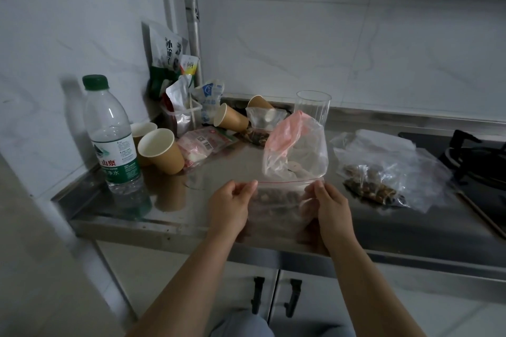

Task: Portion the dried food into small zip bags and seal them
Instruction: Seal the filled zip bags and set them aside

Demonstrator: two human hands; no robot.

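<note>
2 hands, left hand [232,201] and right hand [330,204], pinch the zip bag's [279,200] top corners above the table [169,216]; thin, limp, slippery film, so grip the stiffer seal strip.

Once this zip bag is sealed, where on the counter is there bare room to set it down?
Bare steel lies along the front edge of the counter, between the water bottle and the held zip bag. A narrower strip runs between the big clear bag and the bag pile. The back left corner is crowded with paper cups and packets.
</note>
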